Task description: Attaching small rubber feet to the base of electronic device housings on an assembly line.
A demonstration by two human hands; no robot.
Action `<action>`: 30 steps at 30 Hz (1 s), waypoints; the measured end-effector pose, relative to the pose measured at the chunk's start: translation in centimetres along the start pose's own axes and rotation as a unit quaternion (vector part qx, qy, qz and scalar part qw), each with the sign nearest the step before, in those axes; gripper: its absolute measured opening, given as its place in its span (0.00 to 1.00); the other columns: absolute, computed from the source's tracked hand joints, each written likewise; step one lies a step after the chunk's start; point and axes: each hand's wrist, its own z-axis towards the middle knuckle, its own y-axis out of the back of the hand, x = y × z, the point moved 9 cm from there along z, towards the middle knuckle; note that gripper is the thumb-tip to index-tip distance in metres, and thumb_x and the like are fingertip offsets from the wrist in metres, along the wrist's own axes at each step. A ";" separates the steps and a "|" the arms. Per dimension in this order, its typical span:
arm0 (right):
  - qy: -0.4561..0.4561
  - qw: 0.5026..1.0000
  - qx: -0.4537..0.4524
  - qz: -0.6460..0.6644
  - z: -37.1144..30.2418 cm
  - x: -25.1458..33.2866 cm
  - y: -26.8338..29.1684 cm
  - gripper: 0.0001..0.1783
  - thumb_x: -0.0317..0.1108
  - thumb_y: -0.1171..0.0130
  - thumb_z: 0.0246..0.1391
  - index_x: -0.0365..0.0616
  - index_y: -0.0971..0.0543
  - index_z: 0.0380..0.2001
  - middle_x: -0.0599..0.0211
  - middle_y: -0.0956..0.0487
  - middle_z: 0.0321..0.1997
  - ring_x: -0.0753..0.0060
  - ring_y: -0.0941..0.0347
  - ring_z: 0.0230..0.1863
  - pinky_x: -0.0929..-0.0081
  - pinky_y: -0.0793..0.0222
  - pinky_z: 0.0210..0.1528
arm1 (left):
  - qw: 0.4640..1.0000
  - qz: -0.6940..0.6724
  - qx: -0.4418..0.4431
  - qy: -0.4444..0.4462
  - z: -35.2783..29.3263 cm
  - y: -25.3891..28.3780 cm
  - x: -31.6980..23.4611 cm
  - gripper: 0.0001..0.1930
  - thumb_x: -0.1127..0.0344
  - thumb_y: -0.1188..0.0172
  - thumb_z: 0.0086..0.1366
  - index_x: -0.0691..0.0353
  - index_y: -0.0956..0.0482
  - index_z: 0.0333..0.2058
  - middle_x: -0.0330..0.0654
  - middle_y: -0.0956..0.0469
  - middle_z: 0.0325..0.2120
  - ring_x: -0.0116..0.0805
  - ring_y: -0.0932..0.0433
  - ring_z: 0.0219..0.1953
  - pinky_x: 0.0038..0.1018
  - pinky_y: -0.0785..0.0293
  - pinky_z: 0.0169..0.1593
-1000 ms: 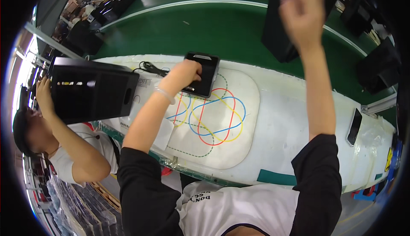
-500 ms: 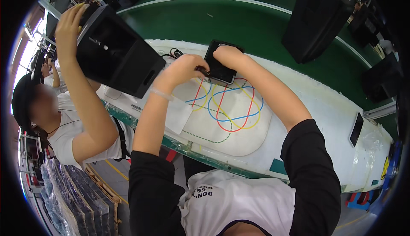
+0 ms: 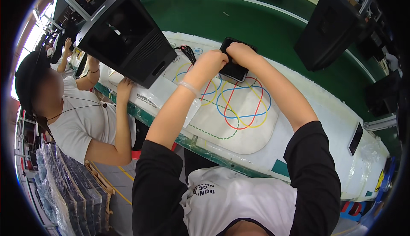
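Note:
A flat black rectangular case or panel (image 3: pixel 235 72) with a pale edge lies on the white work surface in front of me. My left hand (image 3: pixel 211 63) is at its left side, fingers closed together; whatever lies between them is hidden. Over its upper part, my right hand (image 3: pixel 241 53) has its fingers bent down and pressed together, and I cannot make out what they grip. The two hands' fingertips nearly meet above the case. Just left of my left hand lies a bundled black cable (image 3: pixel 187 53).
Left stands a large, open-fronted black cabinet (image 3: pixel 158 50), with a co-worker's hands (image 3: pixel 124 87) near its base. A white sheet with coloured looped lines (image 3: pixel 256 140) covers part of the bench. A phone (image 3: pixel 355 138) lies right. Another black cabinet (image 3: pixel 326 31) stands on the green belt.
My left hand has moved right, closer to my right hand. The co-worker's raised hand has come down from the cabinet's top. The whole view has shifted slightly.

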 end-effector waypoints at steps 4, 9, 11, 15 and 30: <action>-0.008 0.983 -0.114 0.145 -2.7 -1.5 4.6 0.09 0.23 0.43 0.40 0.39 0.19 0.29 0.56 0.19 0.30 0.61 0.21 0.32 0.69 0.26 0.34 | 0.982 0.090 0.163 0.036 1.8 -3.7 0.9 0.05 0.71 0.42 0.52 0.61 0.18 0.28 0.49 0.20 0.27 0.47 0.21 0.33 0.36 0.26 0.38; -0.126 0.735 -0.150 0.649 -9.4 -1.8 9.1 0.05 0.25 0.43 0.52 0.35 0.22 0.32 0.64 0.21 0.29 0.78 0.25 0.26 0.81 0.28 0.28 | 0.953 0.213 0.217 0.012 2.9 -4.3 -0.9 0.05 0.72 0.43 0.54 0.59 0.18 0.28 0.47 0.19 0.29 0.44 0.19 0.35 0.34 0.23 0.37; -0.076 0.607 -0.159 0.775 -10.7 -0.4 10.3 0.05 0.23 0.45 0.55 0.35 0.24 0.35 0.60 0.21 0.30 0.74 0.23 0.28 0.83 0.26 0.29 | 0.946 0.251 0.206 0.017 2.7 -4.7 -0.2 0.07 0.74 0.44 0.55 0.59 0.18 0.31 0.47 0.18 0.30 0.42 0.18 0.37 0.30 0.21 0.38; -0.017 0.524 -0.166 0.835 -12.7 1.1 11.6 0.05 0.22 0.46 0.54 0.39 0.26 0.35 0.58 0.21 0.32 0.72 0.22 0.29 0.82 0.23 0.31 | 0.939 0.291 0.183 -0.004 2.6 -5.5 0.2 0.07 0.75 0.44 0.55 0.59 0.17 0.29 0.47 0.18 0.31 0.42 0.18 0.36 0.31 0.21 0.37; -0.107 0.362 -0.166 0.911 -17.6 3.2 1.9 0.05 0.32 0.45 0.55 0.46 0.28 0.35 0.71 0.27 0.28 0.75 0.31 0.30 0.80 0.31 0.33 | 0.946 0.290 0.143 0.038 3.0 -6.1 0.2 0.06 0.74 0.42 0.54 0.60 0.17 0.29 0.47 0.18 0.29 0.42 0.18 0.35 0.30 0.21 0.37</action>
